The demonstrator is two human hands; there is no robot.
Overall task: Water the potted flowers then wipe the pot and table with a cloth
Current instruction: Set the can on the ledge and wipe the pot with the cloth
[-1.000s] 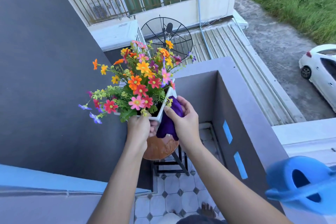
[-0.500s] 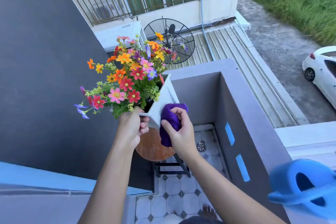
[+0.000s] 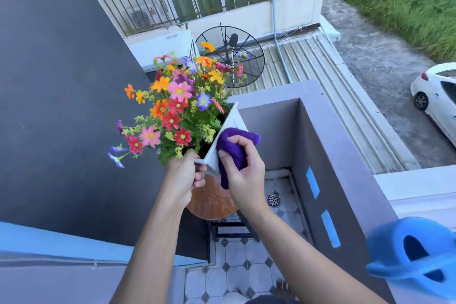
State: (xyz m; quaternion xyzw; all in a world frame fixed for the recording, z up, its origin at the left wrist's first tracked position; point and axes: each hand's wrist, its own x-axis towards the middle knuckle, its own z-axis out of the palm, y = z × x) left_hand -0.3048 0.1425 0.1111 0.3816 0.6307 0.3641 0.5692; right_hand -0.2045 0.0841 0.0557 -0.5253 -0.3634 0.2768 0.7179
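A white square pot (image 3: 230,121) full of colourful flowers (image 3: 177,106) is tilted to the left above a small round wooden table (image 3: 212,202). My left hand (image 3: 183,176) grips the pot's near corner. My right hand (image 3: 243,171) presses a purple cloth (image 3: 233,145) against the pot's right outer wall. The pot's base is hidden behind both hands, so I cannot tell whether it touches the table. A blue watering can (image 3: 414,256) stands on the ledge at the lower right.
A dark grey wall (image 3: 61,106) rises on the left, close to the flowers. A grey parapet (image 3: 320,136) encloses the balcony on the right. The tiled floor (image 3: 237,266) with a drain (image 3: 273,200) lies far below. A satellite dish (image 3: 230,57) stands behind the flowers.
The pot has tilted further left, exposing its right wall. My right hand has slid the purple cloth along that wall. My left hand keeps hold of the pot's corner.
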